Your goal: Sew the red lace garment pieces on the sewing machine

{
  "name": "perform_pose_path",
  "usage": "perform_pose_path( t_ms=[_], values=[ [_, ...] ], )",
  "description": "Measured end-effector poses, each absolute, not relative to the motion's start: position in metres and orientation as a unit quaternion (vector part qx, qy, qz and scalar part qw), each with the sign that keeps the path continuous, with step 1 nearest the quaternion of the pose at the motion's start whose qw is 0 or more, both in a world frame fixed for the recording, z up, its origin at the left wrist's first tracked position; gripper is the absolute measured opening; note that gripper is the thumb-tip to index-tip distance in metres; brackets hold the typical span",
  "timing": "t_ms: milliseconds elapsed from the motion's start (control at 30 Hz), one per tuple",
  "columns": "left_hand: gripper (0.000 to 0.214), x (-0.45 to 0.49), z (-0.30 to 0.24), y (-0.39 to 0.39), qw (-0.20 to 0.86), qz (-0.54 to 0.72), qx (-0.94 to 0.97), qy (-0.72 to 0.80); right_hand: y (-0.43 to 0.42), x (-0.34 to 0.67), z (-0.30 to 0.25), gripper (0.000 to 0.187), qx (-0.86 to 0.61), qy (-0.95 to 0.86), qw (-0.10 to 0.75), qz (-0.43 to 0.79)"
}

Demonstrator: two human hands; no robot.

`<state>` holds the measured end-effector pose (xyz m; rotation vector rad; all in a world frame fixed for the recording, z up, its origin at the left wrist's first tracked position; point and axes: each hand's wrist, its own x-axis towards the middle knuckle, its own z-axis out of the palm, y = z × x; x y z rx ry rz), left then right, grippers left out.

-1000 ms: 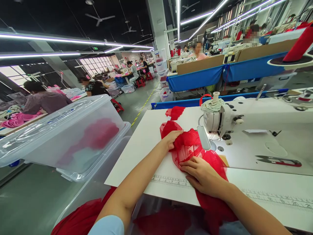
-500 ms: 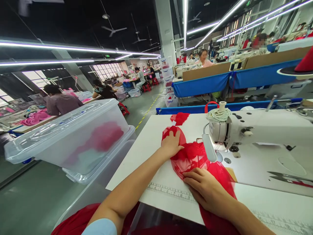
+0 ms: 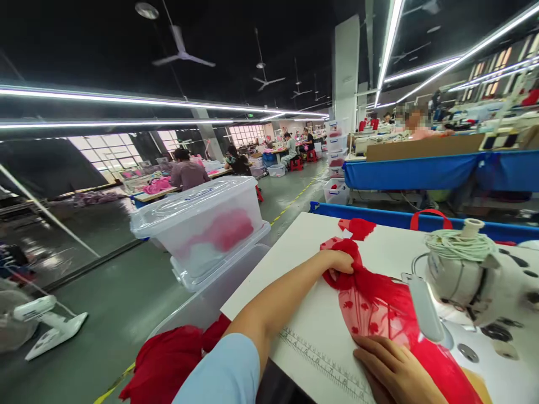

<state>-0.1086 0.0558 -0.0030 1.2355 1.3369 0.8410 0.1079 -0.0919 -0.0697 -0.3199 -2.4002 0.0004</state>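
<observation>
Red sheer fabric with dark red spots (image 3: 370, 311) stretches over the white sewing table from the far side toward the machine. At its bunched far end my left hand (image 3: 340, 261) is closed, fingers curled into the gathered cloth. Lower down, my right hand (image 3: 398, 367) lies on the near edge of the fabric with its fingers stretched out flat. The white sewing machine (image 3: 457, 283) stands just right of the cloth, and its pale flat lamp (image 3: 425, 308) overhangs the fabric. Beyond my left hand lies a small red scrap (image 3: 357, 228).
Printed ruler marks (image 3: 324, 365) run along the table's near edge. Left of it, a lidded clear plastic box (image 3: 210, 230) sits above an open bin, with red cloth (image 3: 168, 359) below. Blue cloth (image 3: 412, 177) hangs at a bench ahead. Several people work at tables farther away.
The view has swung left, so the table and machine appear farther right. My left hand has gone from resting spread on the fabric to gripping it, and the cloth between my hands is now stretched straighter.
</observation>
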Motion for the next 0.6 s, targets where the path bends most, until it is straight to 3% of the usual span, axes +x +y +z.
perform_pose_path(
  t_ms=[167, 300, 600],
  values=[
    [0.036, -0.112, -0.006, 0.057, 0.482, 0.247, 0.572, 0.615, -0.077, 0.109, -0.079, 0.028, -0.062, -0.929, 0.364, -0.034],
    [0.032, -0.117, -0.006, 0.049, 0.427, 0.208, 0.617, 0.628, -0.087, 0.110, -0.067, 0.025, -0.094, -0.928, 0.360, -0.018],
    [0.035, -0.137, 0.006, 0.005, 0.279, 0.294, 0.702, 0.585, -0.106, 0.111, -0.048, 0.030, -0.202, -0.907, 0.370, 0.009]
  ],
)
